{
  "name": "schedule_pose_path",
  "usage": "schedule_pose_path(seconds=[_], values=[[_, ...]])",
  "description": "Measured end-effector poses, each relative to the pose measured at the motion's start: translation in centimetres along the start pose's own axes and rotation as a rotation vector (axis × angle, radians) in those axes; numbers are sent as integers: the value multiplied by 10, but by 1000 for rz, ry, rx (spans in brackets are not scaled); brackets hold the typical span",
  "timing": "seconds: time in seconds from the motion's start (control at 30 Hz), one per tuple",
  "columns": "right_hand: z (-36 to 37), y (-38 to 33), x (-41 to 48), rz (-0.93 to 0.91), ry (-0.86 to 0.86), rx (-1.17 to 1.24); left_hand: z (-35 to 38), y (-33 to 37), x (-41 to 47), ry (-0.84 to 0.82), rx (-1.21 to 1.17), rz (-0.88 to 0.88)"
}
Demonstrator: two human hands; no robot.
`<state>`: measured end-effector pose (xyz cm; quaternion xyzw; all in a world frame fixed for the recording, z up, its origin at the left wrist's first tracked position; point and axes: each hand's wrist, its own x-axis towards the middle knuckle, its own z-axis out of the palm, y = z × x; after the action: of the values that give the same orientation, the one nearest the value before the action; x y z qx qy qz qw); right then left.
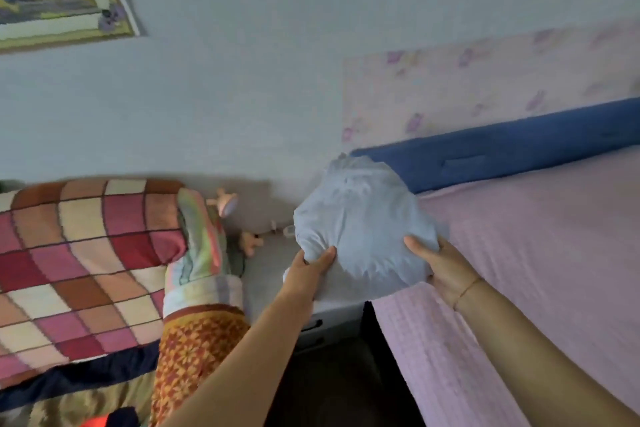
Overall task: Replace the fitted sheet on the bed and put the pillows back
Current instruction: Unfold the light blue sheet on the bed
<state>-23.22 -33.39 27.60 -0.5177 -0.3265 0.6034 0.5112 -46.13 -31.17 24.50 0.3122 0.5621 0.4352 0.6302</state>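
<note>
Both of your hands are holding the pale blue bundle (363,218). Your left grip (308,270) has its fingers curled into gathered cloth at the bundle's lower left edge. Your right grip (440,263) clasps the lower right edge with the thumb on top. The bundle hangs in the air over the head corner of the bed (519,253), above the gap between the mattress and the nightstand (332,319). Its far side sits in front of the end of the blue headboard pad (519,146).

From this view I cannot tell whether the bundle is a balled-up fitted sheet or a soft pillow in a loose case. The creases running to your left grip suggest loose cloth. The mattress already wears a flat lilac ribbed cover, and I cannot say whether that is the old sheet or the fresh one.

Carry the bundle to the right, fully over the mattress, before you let anything drop. Small items (252,239) sit on the nightstand, and a trailing hem could sweep them off.

- **If it is the sheet:** feel for an elastic corner seam with one grip, let the rest fall open, and hook that corner over this head corner first.
- **If it is a pillow:** lay it flat against the blue pad and square to the edge.

The patchwork quilt pile (79,253) on your left is well clear, so leave it alone.
</note>
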Motion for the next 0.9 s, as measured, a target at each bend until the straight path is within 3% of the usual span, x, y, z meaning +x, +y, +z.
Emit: schedule_pose_path(seconds=[0.47, 0.77, 0.9], values=[[-294, -68, -42, -143, 470, 71, 328, -41, 48, -674, 216, -80], [-407, -68, -77, -176, 829, 66, 481, -65, 66, -917, 423, -20], [-429, -29, -91, -7, 1027, -180, 503, -101, 84, -987, 649, -15]])
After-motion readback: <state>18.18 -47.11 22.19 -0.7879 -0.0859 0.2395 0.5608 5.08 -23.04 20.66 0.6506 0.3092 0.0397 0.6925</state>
